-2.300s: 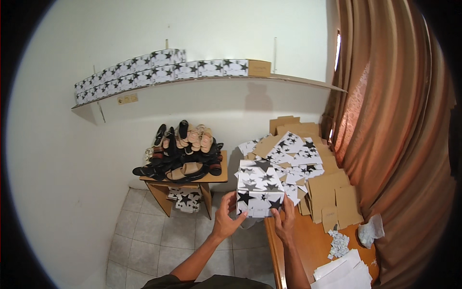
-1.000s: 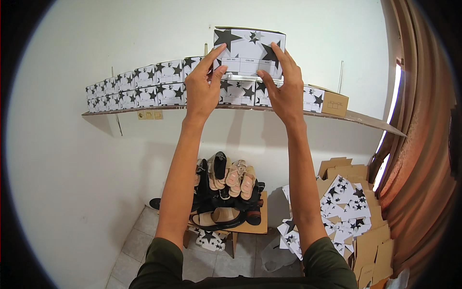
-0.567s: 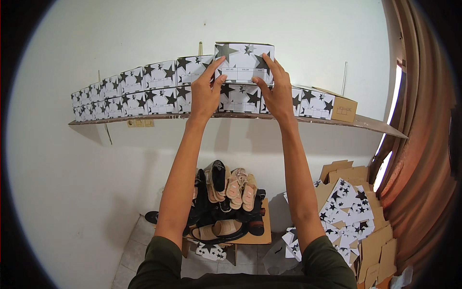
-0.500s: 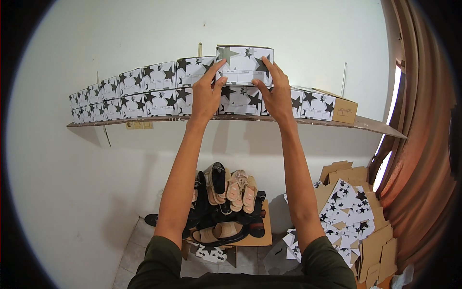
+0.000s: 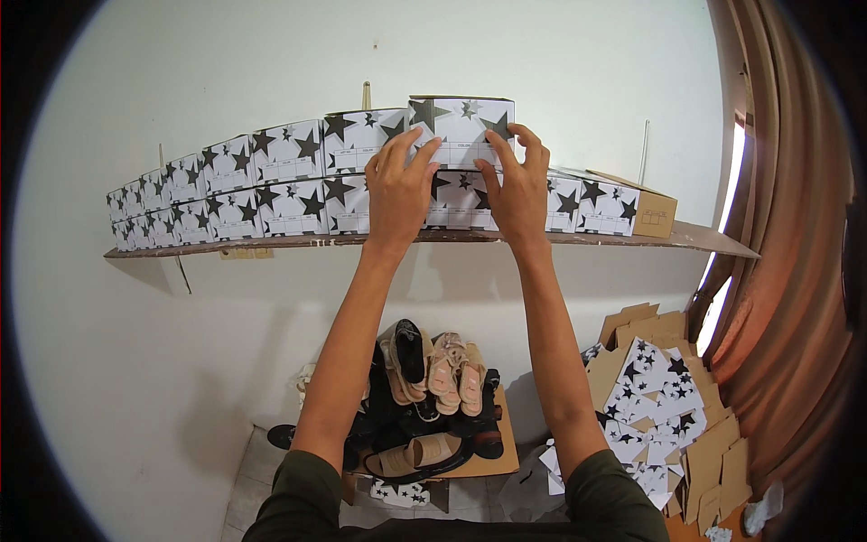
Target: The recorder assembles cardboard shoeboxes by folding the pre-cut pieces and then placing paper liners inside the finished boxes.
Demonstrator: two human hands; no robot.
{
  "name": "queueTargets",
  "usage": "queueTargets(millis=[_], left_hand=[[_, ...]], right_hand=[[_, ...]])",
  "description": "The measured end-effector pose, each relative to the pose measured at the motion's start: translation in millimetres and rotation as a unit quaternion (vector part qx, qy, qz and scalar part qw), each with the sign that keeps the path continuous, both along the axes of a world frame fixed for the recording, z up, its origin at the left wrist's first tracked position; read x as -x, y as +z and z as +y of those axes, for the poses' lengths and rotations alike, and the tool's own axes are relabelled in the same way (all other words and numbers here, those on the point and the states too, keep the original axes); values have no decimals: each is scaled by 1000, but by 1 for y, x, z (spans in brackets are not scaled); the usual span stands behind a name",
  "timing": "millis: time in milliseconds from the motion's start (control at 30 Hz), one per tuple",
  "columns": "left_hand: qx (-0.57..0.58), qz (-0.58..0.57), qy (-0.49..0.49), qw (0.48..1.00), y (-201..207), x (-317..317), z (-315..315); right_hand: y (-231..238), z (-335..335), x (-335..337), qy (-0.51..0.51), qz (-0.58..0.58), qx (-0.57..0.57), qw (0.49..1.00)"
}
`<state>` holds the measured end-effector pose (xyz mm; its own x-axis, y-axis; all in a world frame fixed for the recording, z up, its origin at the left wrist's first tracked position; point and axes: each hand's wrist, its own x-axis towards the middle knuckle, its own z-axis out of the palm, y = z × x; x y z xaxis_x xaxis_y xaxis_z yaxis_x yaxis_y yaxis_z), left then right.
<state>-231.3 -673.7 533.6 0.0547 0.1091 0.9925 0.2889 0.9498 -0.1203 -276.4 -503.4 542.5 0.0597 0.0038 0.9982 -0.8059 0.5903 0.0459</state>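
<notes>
My left hand (image 5: 397, 194) and right hand (image 5: 519, 194), fingers spread and loosely curled, meet the front of a star-printed box (image 5: 461, 125). Atop the lower row of boxes (image 5: 465, 206), its front's longer edge runs between my hands, neither clearly nearer.

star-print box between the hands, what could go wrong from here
The star-print box might catch the neighbouring box on its left and nudge it askew. If the left hand and right hand at its front press unevenly, it could twist or shift the lower row beneath. Should it tip forward, it may drop toward the shoes below.
</notes>
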Motion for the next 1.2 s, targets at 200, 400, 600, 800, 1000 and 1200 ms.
queueTargets(millis=[200, 400, 600, 800, 1000, 1200], left_hand=[[18, -47, 72, 996, -3, 23, -7], [41, -40, 96, 994, -20, 41, 0], [31, -28, 130, 991, -20, 43, 5], [30, -72, 103, 992, -25, 27, 4], [-89, -161, -273, 944, -75, -51, 15], [-246, -322, -562, 721, -202, -100, 36]], right_hand=[[-5, -9, 23, -71, -4, -24, 997], [-24, -18, 42, -149, -3, -35, 988], [-27, -21, 39, -185, -7, -55, 981], [-29, -12, 21, -122, -60, -100, 986], [-71, 27, -41, 128, -126, -63, 982], [-179, 83, -84, 243, -307, 13, 920]])
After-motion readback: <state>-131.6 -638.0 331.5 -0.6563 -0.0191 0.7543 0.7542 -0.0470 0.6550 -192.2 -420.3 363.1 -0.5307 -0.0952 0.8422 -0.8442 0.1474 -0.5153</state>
